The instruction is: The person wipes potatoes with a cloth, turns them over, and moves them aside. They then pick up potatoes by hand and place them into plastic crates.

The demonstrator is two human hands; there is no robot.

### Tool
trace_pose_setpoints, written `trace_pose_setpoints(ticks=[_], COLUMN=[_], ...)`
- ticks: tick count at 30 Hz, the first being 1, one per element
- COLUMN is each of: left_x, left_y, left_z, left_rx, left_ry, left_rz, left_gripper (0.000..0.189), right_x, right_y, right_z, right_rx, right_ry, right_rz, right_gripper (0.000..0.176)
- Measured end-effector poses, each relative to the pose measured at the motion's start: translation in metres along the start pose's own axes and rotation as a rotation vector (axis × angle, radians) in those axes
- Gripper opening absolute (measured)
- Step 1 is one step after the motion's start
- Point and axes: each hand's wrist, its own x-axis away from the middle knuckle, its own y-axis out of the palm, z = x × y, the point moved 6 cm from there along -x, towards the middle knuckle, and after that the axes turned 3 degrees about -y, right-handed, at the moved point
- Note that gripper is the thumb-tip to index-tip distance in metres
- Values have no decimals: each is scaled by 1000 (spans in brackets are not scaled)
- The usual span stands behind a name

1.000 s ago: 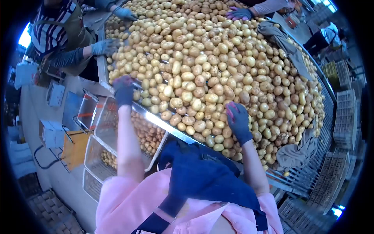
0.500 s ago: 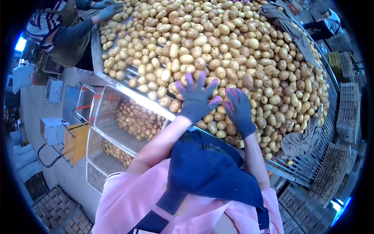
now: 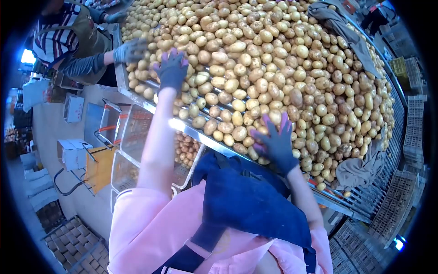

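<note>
A thick heap of potatoes covers the slatted metal table before me. My left hand, in a dark glove with purple fingertips, reaches out over the potatoes at the table's left part, fingers spread. On the near side of the heap, my right hand rests on potatoes by the metal edge, its gloved fingers apart. Neither hand grips a potato that I can see. Some bare bars show between the potatoes near my left hand.
A co-worker's gloved hand is close to my left hand. Below the table edge stand plastic crates, one with potatoes. Grey cloths lie on the right side. Stacked crates stand beyond, and a yellow cart is at left.
My left hand has swept left and farther from me, away from my right hand. My right hand has shifted slightly nearer with fingers more spread. The co-worker's hand has come closer along the table.
</note>
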Motion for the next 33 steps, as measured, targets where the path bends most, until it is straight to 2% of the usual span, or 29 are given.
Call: trace_pose_setpoints(ticks=[2, 3, 4, 5, 6, 8, 10, 12, 15, 17, 18, 20, 21, 22, 24, 25, 27, 28, 30, 31, 32, 33], left_x=[45, 67, 89, 109, 134, 136, 122, 111, 102, 101, 101, 107, 109, 111, 104, 99, 91, 93, 97, 99, 107, 117], left_y=[-32, -41, -43, -50, -27, -14, -29, -15, -25, -42, -40, -25, -24, -16, -3, -3, 2, 5, -11, -29, -40, -52], left_z=[19, 30, 43, 57, 52, 30, 6, -22, -27, -22, -15, 18, 35, 41, 42, 43, 37, 31, 22, 25, 31, 40], left_rx=[-65, 31, 148, 154, 98, -8, 35, 178, 169, 560, 576, 198, 19, -131, -198, -197, -2, -3, 378, 374, 372, 574], left_ry=[123, 182, 276, 366, 392, 291, 159, 146, 172, 67, 79, 219, 228, 216, 117, 124, 58, 65, 104, 7, 8, 74], left_rz=[328, 303, 296, 137, 126, -74, -133, -83, 20, 100, 90, -42, -220, -84, -206, -207, -349, -349, -21, -71, -75, -46], left_gripper=[34, 32, 32, 37, 44, 50, 56, 58, 52, 35, 35, 29, 20, 21, 24, 24, 34, 34, 29, 28, 28, 27], right_x=[-32, -44, -61, -75, -89, -107, -108, -107, -73, -41, -24, 4, 13, 18, 23, 23, 18, 15, 8, 2, -5, -11], right_y=[14, 20, 23, 17, 7, -3, -8, -34, -50, -47, -45, -34, -33, -34, -42, -46, -49, -47, -37, -36, -32, -23], right_z=[23, 34, 48, 56, 61, 71, 79, 94, 83, 74, 71, 70, 67, 62, 48, 42, 35, 33, 35, 34, 31, 29], right_rx=[-111, -38, 99, 117, 138, 145, 150, -124, -137, -120, -98, -122, -122, -129, -152, -184, -203, -224, -203, -162, -123, -128], right_ry=[31, -83, -131, -119, -109, -119, -130, -17, 39, 31, 18, 54, 37, 13, 39, 50, 54, 51, 45, -2, -50, -48], right_rz=[-85, 71, 97, 54, 13, -1, -22, 306, 322, 288, 283, 177, 167, 161, 134, 107, 79, 48, 45, 75, 103, 100], right_gripper=[55, 57, 60, 59, 59, 59, 58, 59, 51, 45, 41, 36, 37, 38, 37, 36, 34, 33, 30, 30, 29, 29])
